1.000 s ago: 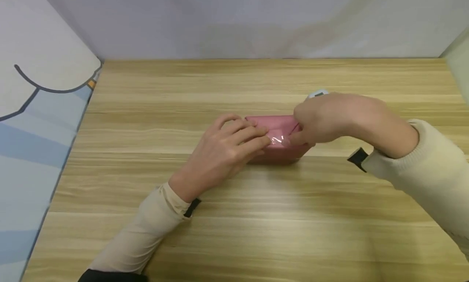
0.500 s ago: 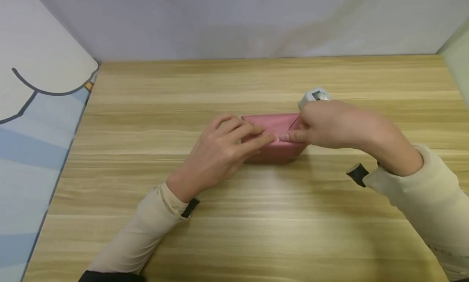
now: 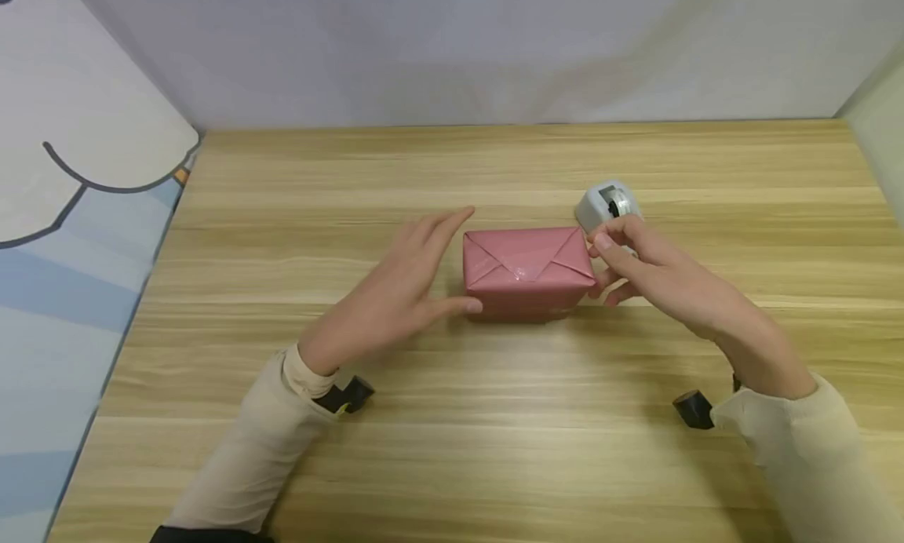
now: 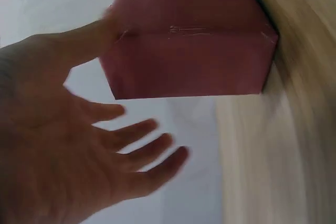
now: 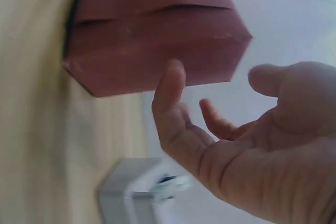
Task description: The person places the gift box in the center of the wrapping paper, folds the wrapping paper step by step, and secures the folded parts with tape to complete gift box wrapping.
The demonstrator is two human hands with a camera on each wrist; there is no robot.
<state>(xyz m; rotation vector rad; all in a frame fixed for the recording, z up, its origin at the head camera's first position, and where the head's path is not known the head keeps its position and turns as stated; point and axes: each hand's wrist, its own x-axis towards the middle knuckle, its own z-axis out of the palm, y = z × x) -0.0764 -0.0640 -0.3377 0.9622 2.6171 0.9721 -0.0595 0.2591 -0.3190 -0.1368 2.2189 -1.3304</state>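
Observation:
A box wrapped in pink paper (image 3: 526, 253) stands on the wooden table, its folded top flap held by a shiny bit of clear tape. To its left, my left hand (image 3: 395, 288) is spread, with the thumb near the box's front left edge; whether it touches is hard to tell. In the left wrist view the fingers of that hand (image 4: 79, 135) stand apart from the box (image 4: 189, 61). My right hand (image 3: 664, 272) is at the right side, its fingers loosely bent beside the box (image 5: 157, 45) and holding nothing.
A light grey tape dispenser (image 3: 607, 205) stands behind the box to the right, close to my right fingers. The wooden table (image 3: 508, 449) meets a pale wall (image 3: 452, 49) at the back. A cartoon-patterned surface (image 3: 78, 307) lies along the left side.
Both hands have come off the box's top and drawn apart to its two sides. The folded flap and tape are uncovered, and more of the tape dispenser shows.

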